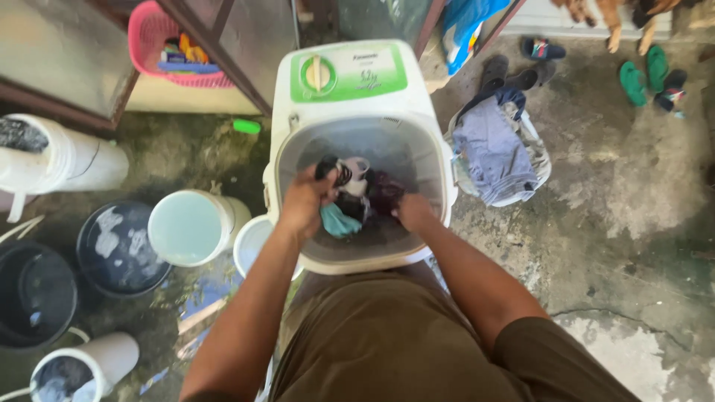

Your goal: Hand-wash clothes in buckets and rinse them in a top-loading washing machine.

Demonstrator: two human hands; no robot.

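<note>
A white top-loading washing machine (298,112) with a green control panel stands open right in front of me. Both my hands are inside its grey tub. My left hand (307,199) grips a bunch of wet clothes (344,195), black, pale pink and teal, lifted slightly above the rest. My right hand (413,211) presses down on dark maroon laundry (383,190) low in the tub; whether its fingers hold the cloth is hidden.
Several buckets stand at the left: a white one with water (190,227), a dark one with suds (119,249), a black one (33,294). A basket of grey-blue clothes (495,152) sits on the concrete to the right. A pink basket (171,45) and sandals (644,74) lie further back.
</note>
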